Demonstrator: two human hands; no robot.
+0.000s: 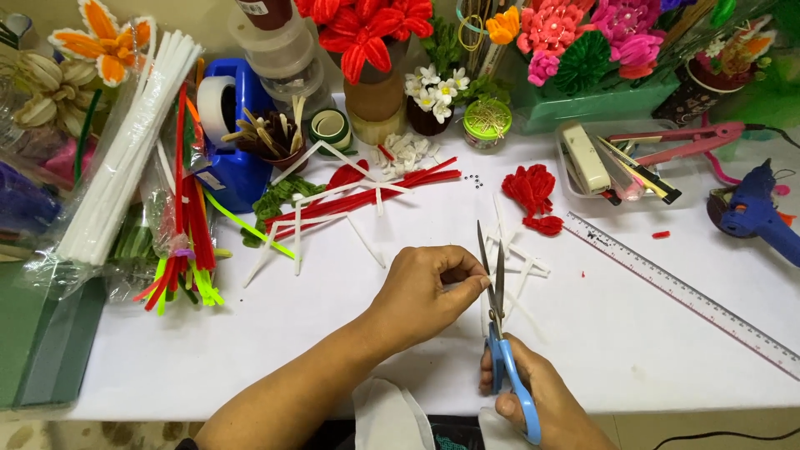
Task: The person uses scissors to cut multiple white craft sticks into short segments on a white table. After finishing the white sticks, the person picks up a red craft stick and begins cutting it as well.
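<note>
Snipping a white pipe-cleaner piece at the counter's near edge, fingers close to the blades.
Head view: left hand [425, 292] pinches the white piece [492, 287] against blue scissors [500, 333], gripped by right hand [533, 400] at 6 o'clock; judged risks: nicked fingertip, offcuts scattering among white scraps [521, 258] at 12 o'clock.

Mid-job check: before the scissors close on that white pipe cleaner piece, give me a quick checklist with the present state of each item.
1. Scissors blades open: ok, they stand parted.
2. Right hand in the blue handles: ok.
3. Left hand pinching a white piece at the blades: ok.
4. Left fingers apart from the blade edge: cannot tell, they look very close.
5. Piece seated between the blades: cannot tell, too small.
6. Cut white pieces lying on the table behind the blades: ok, apart from them.
</note>
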